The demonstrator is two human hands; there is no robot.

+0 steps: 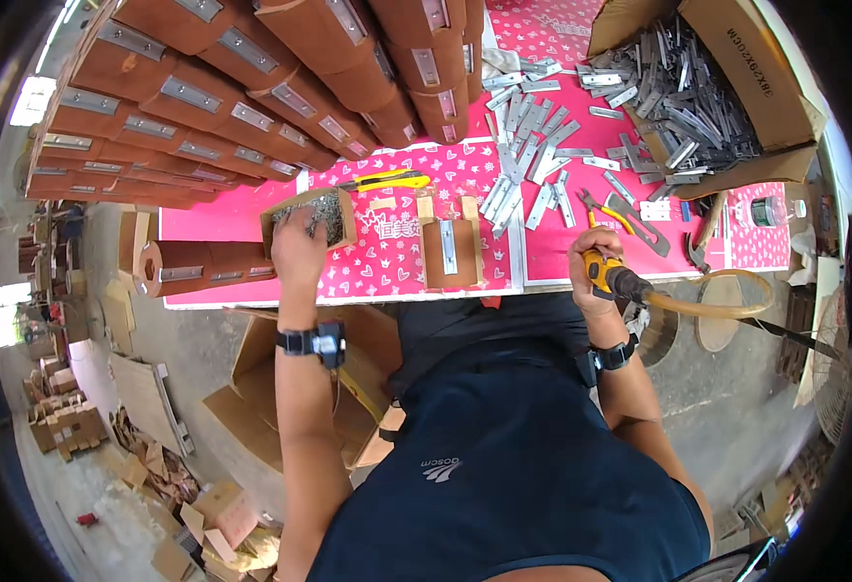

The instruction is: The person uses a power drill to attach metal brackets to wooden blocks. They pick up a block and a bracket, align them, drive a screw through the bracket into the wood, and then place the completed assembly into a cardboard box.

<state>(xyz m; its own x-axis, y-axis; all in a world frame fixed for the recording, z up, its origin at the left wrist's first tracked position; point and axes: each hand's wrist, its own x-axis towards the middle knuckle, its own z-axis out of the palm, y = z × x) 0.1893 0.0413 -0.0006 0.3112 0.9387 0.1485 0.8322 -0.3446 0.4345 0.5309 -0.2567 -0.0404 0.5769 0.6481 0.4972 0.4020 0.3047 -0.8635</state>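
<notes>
My left hand (300, 250) reaches into a small cardboard box (350, 219) of small metal screws (329, 215). Its fingers are bent together down among the screws, and whatever is between them is hidden. In my right hand (587, 260) is a yellow and black power screwdriver (612, 276), held just over the table's front edge, with a tan hose (697, 309) looping from it. Between the hands, a brown clay-coloured block (466, 260) sits in a wooden jig (426, 210). A metal strip (448, 246) lies upright along the middle of that block.
Brown hollow pieces (251, 97) with metal strips are stacked high at the back left; a similar piece (212, 267) lies at left. Loose strips (532, 145) spread beside a tipped cardboard box (785, 126). A yellow cutter (392, 180), pliers (608, 210) and a hammer (705, 233) lie on the pink table (387, 267).
</notes>
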